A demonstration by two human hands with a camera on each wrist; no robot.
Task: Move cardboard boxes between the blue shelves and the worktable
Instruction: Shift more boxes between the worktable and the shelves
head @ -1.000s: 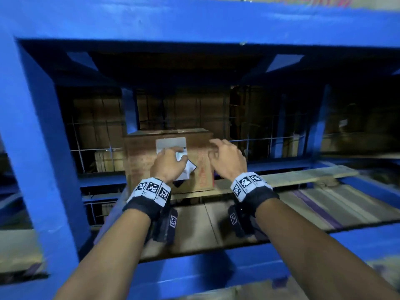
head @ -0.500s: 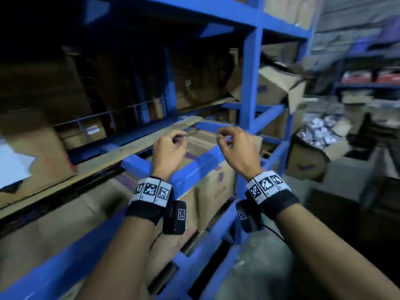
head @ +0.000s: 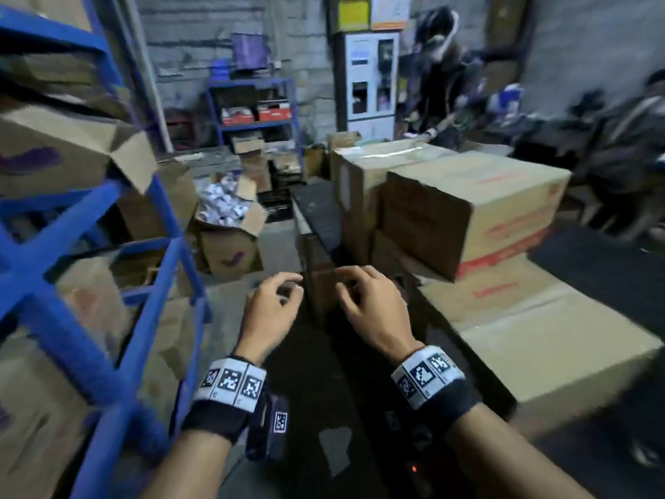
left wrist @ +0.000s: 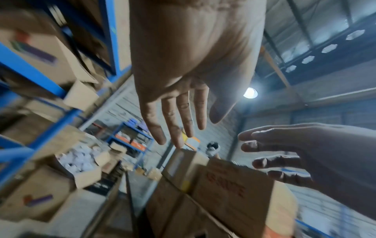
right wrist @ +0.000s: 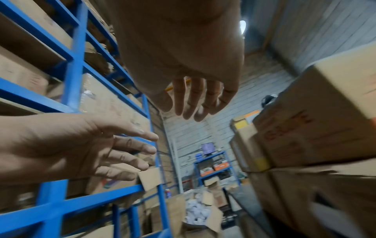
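Note:
Both my hands hang in the air in front of me and hold nothing. My left hand [head: 273, 304] and right hand [head: 363, 300] have loosely curled fingers, a small gap apart. The left wrist view shows the left hand [left wrist: 183, 112] with fingers spread, and the right wrist view shows the right hand [right wrist: 195, 99] the same way. Ahead and to the right, cardboard boxes are stacked on the dark worktable [head: 316, 210]: a large box with red print [head: 467, 210], a taller one behind it [head: 367, 174], and a flat one underneath [head: 539, 318]. The blue shelves [head: 46, 246] with more boxes stand at my left.
An open box of white items [head: 226, 225] sits on the floor between the shelves and the table. A small blue rack [head: 255, 106] and a white cabinet [head: 370, 77] stand at the back wall. A person [head: 439, 84] stands behind the table.
My hands have let go of the box on the shelf and come away empty. My view has swung right, from the shelf bay to the worktable.

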